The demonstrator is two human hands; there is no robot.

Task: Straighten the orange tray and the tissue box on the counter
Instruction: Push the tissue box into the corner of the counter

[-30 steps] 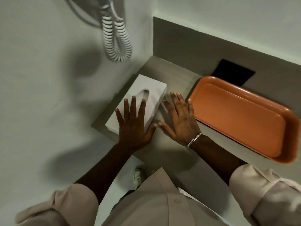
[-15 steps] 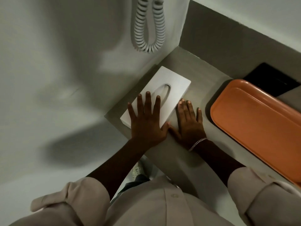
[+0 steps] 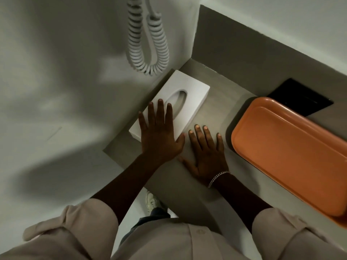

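A pale wall (image 3: 56,81) fills the left of the frame; a coiled cord (image 3: 148,40) hangs against it at the upper middle, its loop ending just above the far corner of the tissue box (image 3: 191,91); the white box lies on the grey table (image 3: 212,109) in the middle of the frame, close beside the wall, its long side running roughly along the wall line, with an oval opening in its top.

The left hand (image 3: 159,136) lies flat on the near end of the box, palm down; its grip is spread, fingers (image 3: 160,109) straight and slightly fanned, the tips reaching the near edge of the oval opening; it presses on the top and does not pinch anything.

Just right of it, the right hand (image 3: 206,154) rests flat on the bare table beside the near right corner of the box; its grip is likewise spread, fingers apart, holding nothing; whether its fingertips touch the side of the box cannot be told; a silver bracelet (image 3: 217,178) circles the wrist.

Further right lies the orange tray (image 3: 289,158), at a slant from the middle right down to the lower right edge of the frame, apart from both hands; a black panel (image 3: 300,97) shows behind its upper end; rolled beige sleeves (image 3: 90,222) cross the bottom.
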